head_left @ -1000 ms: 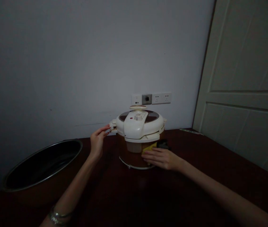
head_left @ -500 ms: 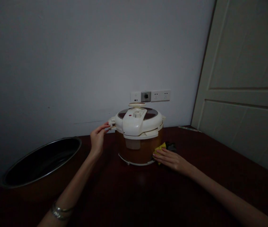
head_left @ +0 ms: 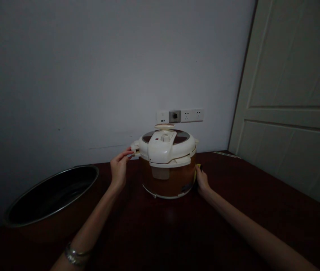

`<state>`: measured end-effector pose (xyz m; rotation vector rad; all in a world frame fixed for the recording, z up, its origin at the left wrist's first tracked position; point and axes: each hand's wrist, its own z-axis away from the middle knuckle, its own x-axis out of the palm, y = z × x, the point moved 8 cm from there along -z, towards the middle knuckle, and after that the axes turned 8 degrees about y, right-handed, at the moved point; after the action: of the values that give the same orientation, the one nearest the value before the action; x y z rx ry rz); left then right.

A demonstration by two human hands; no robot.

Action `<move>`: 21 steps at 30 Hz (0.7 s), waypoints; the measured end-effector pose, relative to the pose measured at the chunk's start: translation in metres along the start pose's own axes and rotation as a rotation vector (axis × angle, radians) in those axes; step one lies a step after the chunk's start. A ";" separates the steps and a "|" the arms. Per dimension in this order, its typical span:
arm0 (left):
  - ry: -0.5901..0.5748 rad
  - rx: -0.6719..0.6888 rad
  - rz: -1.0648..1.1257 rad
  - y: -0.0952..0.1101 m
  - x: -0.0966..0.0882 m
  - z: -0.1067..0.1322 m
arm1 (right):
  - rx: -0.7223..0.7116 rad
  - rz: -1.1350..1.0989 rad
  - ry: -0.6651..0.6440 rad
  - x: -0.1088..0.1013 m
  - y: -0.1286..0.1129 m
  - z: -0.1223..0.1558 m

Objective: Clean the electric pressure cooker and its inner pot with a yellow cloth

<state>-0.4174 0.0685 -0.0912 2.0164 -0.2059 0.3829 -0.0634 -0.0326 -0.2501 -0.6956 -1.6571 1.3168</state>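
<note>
A white and orange-brown electric pressure cooker (head_left: 168, 177) stands upright on the dark red table, its lid on. My left hand (head_left: 120, 165) pinches the white side handle (head_left: 135, 148) at the cooker's left. On the other side, my right hand (head_left: 202, 180) presses a yellow and dark cloth (head_left: 196, 174) against the lower right wall of the cooker. Most of the cloth is hidden behind the fingers and the cooker's curve.
At the left a wide dark pot (head_left: 52, 218) with a metal rim sits on the table (head_left: 160, 233). Behind the cooker, wall sockets (head_left: 192, 115) are set in the pale wall. A panelled door (head_left: 289, 124) rises at the right.
My right hand has moved the cloth from the cooker's front right around to its right side. The left hand stays at the handle. The whole view has shifted slightly.
</note>
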 end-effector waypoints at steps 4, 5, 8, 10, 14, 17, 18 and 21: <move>0.014 -0.028 0.008 -0.003 -0.001 0.000 | -0.020 0.001 0.005 -0.015 0.014 0.033; 0.018 -0.035 0.015 -0.003 -0.001 -0.001 | -0.085 0.015 -0.007 -0.018 0.009 0.044; 0.009 -0.042 0.047 -0.003 -0.001 -0.003 | -0.436 0.120 -0.082 -0.026 -0.023 0.085; -0.005 -0.047 0.064 -0.002 -0.001 -0.003 | -0.770 0.208 -0.199 -0.022 -0.054 0.120; -0.007 -0.065 0.071 -0.003 -0.002 -0.005 | -1.579 0.347 -0.848 0.010 -0.079 0.213; -0.011 -0.063 0.077 -0.001 -0.002 -0.005 | -1.870 0.490 -1.040 0.042 -0.067 0.237; -0.014 -0.062 0.077 -0.001 -0.002 -0.004 | -1.909 0.534 -0.991 0.056 -0.065 0.237; -0.024 -0.063 0.072 -0.001 -0.001 -0.004 | -2.012 0.651 -0.854 0.105 -0.053 0.241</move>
<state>-0.4192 0.0726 -0.0908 1.9563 -0.3030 0.3927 -0.3202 -0.0699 -0.1808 -2.0152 -3.3980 -0.4529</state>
